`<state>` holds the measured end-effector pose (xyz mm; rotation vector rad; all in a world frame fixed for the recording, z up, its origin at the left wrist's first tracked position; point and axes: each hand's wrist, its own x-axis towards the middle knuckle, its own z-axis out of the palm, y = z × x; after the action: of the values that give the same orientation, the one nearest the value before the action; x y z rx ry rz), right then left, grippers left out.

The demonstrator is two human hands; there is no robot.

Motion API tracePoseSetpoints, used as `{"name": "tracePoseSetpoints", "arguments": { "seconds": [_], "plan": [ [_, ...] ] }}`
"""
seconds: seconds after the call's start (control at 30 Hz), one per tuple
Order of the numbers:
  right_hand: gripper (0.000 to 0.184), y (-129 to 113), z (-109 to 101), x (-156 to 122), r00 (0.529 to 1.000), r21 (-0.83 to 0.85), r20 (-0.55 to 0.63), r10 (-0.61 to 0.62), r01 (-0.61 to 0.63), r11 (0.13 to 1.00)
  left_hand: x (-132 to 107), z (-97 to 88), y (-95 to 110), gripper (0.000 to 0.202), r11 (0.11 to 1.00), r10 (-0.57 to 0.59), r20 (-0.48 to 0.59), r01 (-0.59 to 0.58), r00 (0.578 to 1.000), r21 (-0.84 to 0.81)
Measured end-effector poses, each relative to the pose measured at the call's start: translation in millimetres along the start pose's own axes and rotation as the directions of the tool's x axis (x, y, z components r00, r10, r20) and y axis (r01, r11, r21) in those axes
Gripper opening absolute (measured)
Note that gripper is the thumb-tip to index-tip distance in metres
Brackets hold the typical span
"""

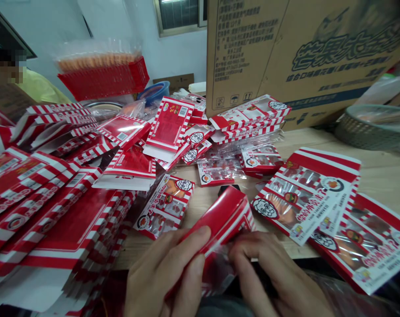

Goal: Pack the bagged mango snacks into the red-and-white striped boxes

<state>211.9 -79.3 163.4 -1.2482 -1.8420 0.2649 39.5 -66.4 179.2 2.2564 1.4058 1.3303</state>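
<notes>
The red-and-white striped snack box (219,220) lies at lower centre of the frame, tilted and held between both hands. The left hand (163,273) grasps it with the fingers closed across its face. The right hand (272,273) is curled against its lower side, and its grip there is partly hidden. Clear film (218,273) at the box's lower end shows reddish contents that cannot be identified. Flat striped cartons (51,220) are heaped at left, running out of frame. Finished window boxes (305,193) lie at right, one cut off by the frame. Upper right, a corrugated shipping carton (305,53) stands behind them, and a woven basket (368,127) sits beside it, its contents indistinct. A blue tub (152,93) stands upper centre, partly obscured. The front edge of the wooden table (305,255) runs just beyond the hands.
</notes>
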Motion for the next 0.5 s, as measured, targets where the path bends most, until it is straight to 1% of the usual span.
{"name": "tracePoseSetpoints", "arguments": {
  "seconds": [0.1,0.17,0.23,0.3,0.4,0.43,0.5],
  "plan": [
    [0.014,0.5,-1.3,2.8,0.998,0.04,-0.003,0.057,-0.057,0.998,-0.6,-1.3,-1.6,0.028,0.999,0.019,-0.035,-0.017,0.999,0.052],
    [0.026,-0.4,1.4,5.3,0.996,0.044,-0.032,0.083,-0.082,0.996,-0.2,-1.1,-1.8,0.027,0.999,0.034,0.009,-0.034,0.999,0.036],
    [0.039,-1.2,6.5,7.5,0.992,0.03,-0.057,0.109,-0.108,0.994,0.8,-0.7,-2.6,0.026,0.999,0.04,0.058,-0.039,0.998,-0.016],
    [0.045,-1.1,11.8,7.8,0.989,0.013,-0.073,0.127,-0.126,0.992,1.9,-0.2,-4.4,0.026,0.995,0.032,0.073,-0.025,0.997,-0.093],
    [0.048,1.4,16.2,3.4,0.982,0.006,-0.06,0.176,-0.176,0.984,2.3,0.4,-9.1,0.03,0.982,0.006,0.087,0.01,0.996,-0.189],
    [0.048,2.9,16.4,1.3,0.977,0.008,-0.041,0.209,-0.208,0.978,1.6,0.4,-11.2,0.031,0.98,-0.013,0.091,0.03,0.996,-0.196],
    [0.047,7.2,15.2,-2.2,0.964,0.018,-0.027,0.266,-0.266,0.964,-1.3,-1.0,-17.3,0.028,0.985,-0.063,0.1,0.077,0.993,-0.152]
  ]
}}
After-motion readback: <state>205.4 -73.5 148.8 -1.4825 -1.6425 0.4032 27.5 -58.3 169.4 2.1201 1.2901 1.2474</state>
